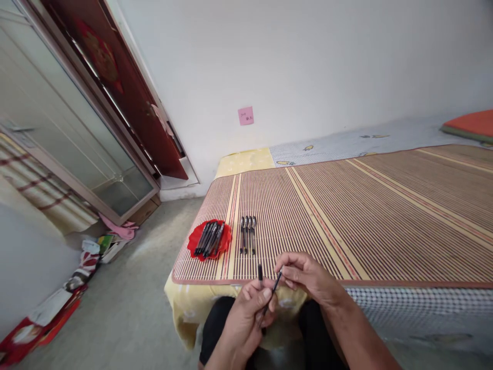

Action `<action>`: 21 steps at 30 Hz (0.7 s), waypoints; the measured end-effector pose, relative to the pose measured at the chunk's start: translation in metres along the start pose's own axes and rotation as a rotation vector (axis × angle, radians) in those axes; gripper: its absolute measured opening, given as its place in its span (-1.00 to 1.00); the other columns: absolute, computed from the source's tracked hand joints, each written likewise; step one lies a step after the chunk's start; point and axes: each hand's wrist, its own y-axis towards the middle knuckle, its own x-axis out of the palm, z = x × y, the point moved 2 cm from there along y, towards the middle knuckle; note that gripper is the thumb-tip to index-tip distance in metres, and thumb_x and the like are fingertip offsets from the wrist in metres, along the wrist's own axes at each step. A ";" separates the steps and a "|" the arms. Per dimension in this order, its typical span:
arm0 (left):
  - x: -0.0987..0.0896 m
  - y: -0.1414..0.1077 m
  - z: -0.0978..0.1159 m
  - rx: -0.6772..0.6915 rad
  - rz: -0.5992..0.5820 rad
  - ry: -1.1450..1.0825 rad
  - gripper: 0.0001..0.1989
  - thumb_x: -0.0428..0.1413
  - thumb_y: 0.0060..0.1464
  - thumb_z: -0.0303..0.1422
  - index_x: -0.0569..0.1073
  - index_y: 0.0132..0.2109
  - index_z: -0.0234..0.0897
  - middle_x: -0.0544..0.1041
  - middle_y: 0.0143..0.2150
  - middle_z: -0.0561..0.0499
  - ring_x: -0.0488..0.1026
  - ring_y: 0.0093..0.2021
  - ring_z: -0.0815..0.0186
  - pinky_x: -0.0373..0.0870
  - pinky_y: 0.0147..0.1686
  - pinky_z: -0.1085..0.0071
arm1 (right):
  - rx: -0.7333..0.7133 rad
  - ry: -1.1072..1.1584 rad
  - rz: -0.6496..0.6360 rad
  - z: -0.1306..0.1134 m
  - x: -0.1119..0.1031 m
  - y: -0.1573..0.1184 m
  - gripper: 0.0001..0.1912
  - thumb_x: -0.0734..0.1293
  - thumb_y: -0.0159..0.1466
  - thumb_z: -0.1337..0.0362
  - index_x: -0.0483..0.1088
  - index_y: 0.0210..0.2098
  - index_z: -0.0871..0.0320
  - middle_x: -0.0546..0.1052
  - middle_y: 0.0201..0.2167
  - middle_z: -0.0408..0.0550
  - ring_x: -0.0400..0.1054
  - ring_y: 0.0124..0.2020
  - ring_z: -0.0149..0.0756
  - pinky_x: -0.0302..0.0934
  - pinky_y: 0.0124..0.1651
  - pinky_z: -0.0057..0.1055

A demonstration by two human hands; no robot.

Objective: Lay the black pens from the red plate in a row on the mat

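My left hand point(250, 311) is closed around a dark pen point(260, 272), whose upper end sticks up above the fingers. A slimmer dark stick, like a pen refill point(276, 283), slants up from the same fingers. Its upper end is pinched between the thumb and fingertips of my right hand point(304, 275). Both hands are over the near edge of the bed. Just beyond them several black pens point(247, 235) lie side by side in a row on the striped mat point(327, 226). Left of that row, a red scalloped dish point(191, 245) holds a pile of similar pens point(210, 239).
The mat covers a bed with a yellow and checked sheet point(246, 159). A pink note point(245, 115) is on the white wall. An orange cushion point(470, 125) lies at the far right. Bags and cloths point(82, 267) line the floor at left, below a glass door point(73, 103).
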 end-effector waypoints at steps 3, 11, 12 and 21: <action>-0.001 0.001 -0.004 -0.040 -0.017 -0.007 -0.62 0.42 -0.10 -0.19 0.48 -0.26 -0.33 0.37 -0.61 0.15 -0.05 -0.69 0.58 -0.17 -0.66 0.54 | -0.006 -0.046 0.003 -0.001 0.003 0.001 -0.68 0.52 0.16 0.02 0.56 -0.33 0.17 0.41 -0.53 -0.18 0.19 -0.55 -0.48 0.10 -0.48 -0.51; 0.005 0.000 0.001 0.125 0.144 0.113 -0.67 0.42 -0.09 -0.24 0.50 -0.29 -0.33 0.43 -0.56 0.13 0.17 -0.60 0.54 0.06 -0.57 0.58 | -0.028 -0.109 0.062 -0.009 0.004 0.000 -0.70 0.53 0.14 0.04 0.52 -0.39 0.17 0.38 -0.52 -0.20 0.22 -0.53 -0.46 0.12 -0.47 -0.50; 0.005 0.000 0.000 0.109 0.119 0.083 -0.67 0.41 -0.08 -0.23 0.50 -0.28 -0.33 0.42 -0.57 0.14 0.09 -0.63 0.56 0.01 -0.60 0.58 | -0.028 -0.104 0.036 -0.010 0.004 -0.001 -0.70 0.51 0.17 0.04 0.54 -0.35 0.16 0.39 -0.51 -0.19 0.23 -0.52 -0.45 0.14 -0.46 -0.50; 0.001 0.005 -0.004 0.142 0.217 0.061 -0.70 0.42 -0.07 -0.25 0.51 -0.32 -0.35 0.44 -0.52 0.11 0.20 -0.59 0.54 0.06 -0.58 0.59 | -0.017 -0.039 0.187 0.020 0.016 0.006 -0.62 0.45 0.21 -0.05 0.57 -0.27 0.17 0.45 -0.56 -0.14 0.29 -0.54 -0.41 0.19 -0.46 -0.48</action>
